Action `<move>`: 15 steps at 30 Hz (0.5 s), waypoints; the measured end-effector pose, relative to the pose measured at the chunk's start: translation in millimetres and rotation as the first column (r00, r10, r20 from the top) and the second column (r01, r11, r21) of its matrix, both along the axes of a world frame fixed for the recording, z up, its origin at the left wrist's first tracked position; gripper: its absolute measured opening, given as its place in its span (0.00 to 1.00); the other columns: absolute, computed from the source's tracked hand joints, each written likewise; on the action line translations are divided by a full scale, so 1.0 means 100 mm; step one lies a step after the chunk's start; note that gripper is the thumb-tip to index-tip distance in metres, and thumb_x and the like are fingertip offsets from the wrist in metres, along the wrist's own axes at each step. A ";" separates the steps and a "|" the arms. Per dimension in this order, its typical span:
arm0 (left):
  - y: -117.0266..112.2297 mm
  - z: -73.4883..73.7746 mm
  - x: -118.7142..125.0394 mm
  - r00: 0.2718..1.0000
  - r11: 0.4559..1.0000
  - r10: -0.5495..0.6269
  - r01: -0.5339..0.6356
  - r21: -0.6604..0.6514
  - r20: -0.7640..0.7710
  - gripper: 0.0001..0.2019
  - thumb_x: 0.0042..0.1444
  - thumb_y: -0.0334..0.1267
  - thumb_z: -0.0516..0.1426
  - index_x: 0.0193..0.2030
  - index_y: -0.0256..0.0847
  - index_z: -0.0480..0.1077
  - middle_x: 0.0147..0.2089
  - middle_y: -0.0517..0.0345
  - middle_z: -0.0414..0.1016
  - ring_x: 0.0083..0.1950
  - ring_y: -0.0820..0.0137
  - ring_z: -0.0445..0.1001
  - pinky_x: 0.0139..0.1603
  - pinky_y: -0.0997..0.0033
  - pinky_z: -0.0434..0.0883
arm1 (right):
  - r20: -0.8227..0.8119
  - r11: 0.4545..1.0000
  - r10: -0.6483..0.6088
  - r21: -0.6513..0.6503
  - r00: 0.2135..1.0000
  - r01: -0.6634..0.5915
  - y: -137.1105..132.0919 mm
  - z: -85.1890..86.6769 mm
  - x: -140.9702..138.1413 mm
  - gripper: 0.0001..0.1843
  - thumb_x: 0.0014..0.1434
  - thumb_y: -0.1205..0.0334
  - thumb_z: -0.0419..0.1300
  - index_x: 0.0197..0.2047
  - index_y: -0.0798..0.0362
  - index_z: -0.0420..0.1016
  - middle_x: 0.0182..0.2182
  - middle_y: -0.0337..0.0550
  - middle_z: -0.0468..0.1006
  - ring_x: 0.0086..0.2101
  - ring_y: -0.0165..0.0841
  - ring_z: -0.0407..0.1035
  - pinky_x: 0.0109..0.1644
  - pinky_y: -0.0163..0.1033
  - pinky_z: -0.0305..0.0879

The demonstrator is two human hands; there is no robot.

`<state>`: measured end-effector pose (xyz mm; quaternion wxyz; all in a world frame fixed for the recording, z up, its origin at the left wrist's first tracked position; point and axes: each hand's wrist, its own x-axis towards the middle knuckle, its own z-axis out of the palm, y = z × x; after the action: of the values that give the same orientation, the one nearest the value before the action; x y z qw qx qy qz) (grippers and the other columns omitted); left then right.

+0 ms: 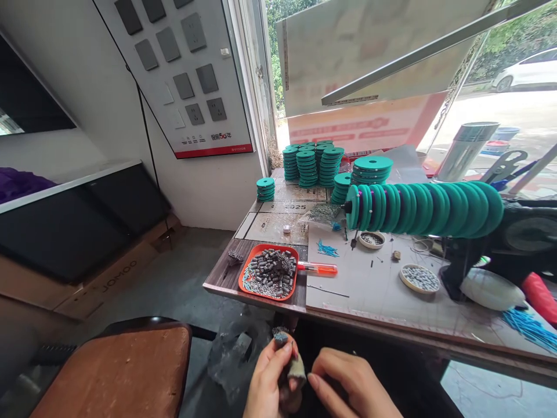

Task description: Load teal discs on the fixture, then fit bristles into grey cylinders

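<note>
My left hand (272, 377) is closed around a small bundle with a bristly grey top (281, 335), held just below the table's front edge. A beige, cloth-like piece (297, 369) shows by the fingers of that hand; I cannot tell whether it is a finger wrap. Close on its right is my right hand (350, 380), fingers bent and pressed together, with the fingertips near the beige piece. Whatever they pinch is too small or hidden to name. Beyond the hands, an orange-red tray (297, 273) holds dark grey cylindrical pieces and tiny beads.
A row of green discs (424, 209) sits on a dark machine's shaft at right. Stacked green spools (307, 168) stand at the back. Two shallow dishes (420, 278), blue strips (327, 248) and an orange-capped pen (319, 269) lie on the table. A brown-seated chair (117, 371) is at left.
</note>
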<state>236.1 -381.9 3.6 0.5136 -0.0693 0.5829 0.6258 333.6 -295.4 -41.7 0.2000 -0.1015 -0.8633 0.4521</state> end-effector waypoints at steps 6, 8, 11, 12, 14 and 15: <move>-0.03 -0.05 0.00 0.999 0.999 -0.017 0.016 -0.028 -0.037 0.21 0.33 0.47 0.60 0.33 0.40 0.59 0.18 0.71 0.56 0.16 0.90 0.52 0.20 0.89 0.42 | 0.189 0.991 -0.021 -0.129 0.982 0.046 0.00 0.01 0.02 0.28 0.60 0.49 0.40 0.27 0.64 0.69 0.24 0.40 0.67 0.24 0.07 0.51 0.29 0.13 0.43; -0.05 -0.08 0.00 0.994 0.998 -0.053 0.049 -0.045 -0.094 0.20 0.34 0.48 0.59 0.31 0.39 0.59 0.17 0.71 0.54 0.16 0.90 0.51 0.20 0.88 0.43 | 0.232 0.986 -0.043 -0.145 0.972 0.078 0.01 0.02 0.03 0.30 0.60 0.47 0.39 0.28 0.64 0.69 0.25 0.40 0.67 0.25 0.07 0.51 0.29 0.14 0.43; -0.07 -0.16 -0.01 0.972 0.997 -0.071 0.064 -0.037 -0.223 0.20 0.34 0.50 0.60 0.28 0.37 0.61 0.18 0.70 0.54 0.17 0.90 0.51 0.19 0.87 0.46 | 0.236 0.985 -0.059 -0.145 0.970 0.095 0.02 0.02 0.03 0.32 0.59 0.44 0.38 0.28 0.64 0.69 0.24 0.41 0.66 0.24 0.08 0.50 0.29 0.14 0.43; -0.08 -0.19 -0.02 0.962 0.998 -0.059 0.055 -0.024 -0.265 0.20 0.34 0.50 0.61 0.27 0.36 0.62 0.19 0.69 0.56 0.18 0.90 0.53 0.20 0.87 0.49 | 0.233 0.985 -0.061 -0.142 0.970 0.096 0.03 0.02 0.03 0.32 0.59 0.44 0.38 0.28 0.64 0.69 0.24 0.41 0.66 0.24 0.08 0.50 0.29 0.15 0.42; -0.08 -0.23 -0.03 0.945 1.000 -0.023 0.027 0.007 -0.327 0.21 0.33 0.50 0.62 0.25 0.34 0.64 0.22 0.66 0.60 0.21 0.89 0.57 0.24 0.87 0.55 | 0.230 0.986 -0.068 -0.134 0.971 0.101 0.03 0.02 0.03 0.32 0.59 0.44 0.38 0.27 0.64 0.68 0.24 0.41 0.65 0.24 0.08 0.50 0.28 0.15 0.42; -0.08 -0.23 -0.03 0.940 1.000 -0.010 0.016 0.016 -0.341 0.21 0.33 0.50 0.63 0.25 0.34 0.65 0.22 0.66 0.62 0.23 0.89 0.58 0.26 0.87 0.56 | 0.230 0.986 -0.071 -0.128 0.971 0.103 0.03 0.01 0.04 0.32 0.59 0.44 0.38 0.27 0.64 0.68 0.24 0.41 0.65 0.24 0.08 0.49 0.28 0.15 0.41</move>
<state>233.0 -390.4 -19.7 0.4096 0.0486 0.6578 0.6303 337.2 -292.7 -40.6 0.1133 -0.2034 -0.8415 0.4876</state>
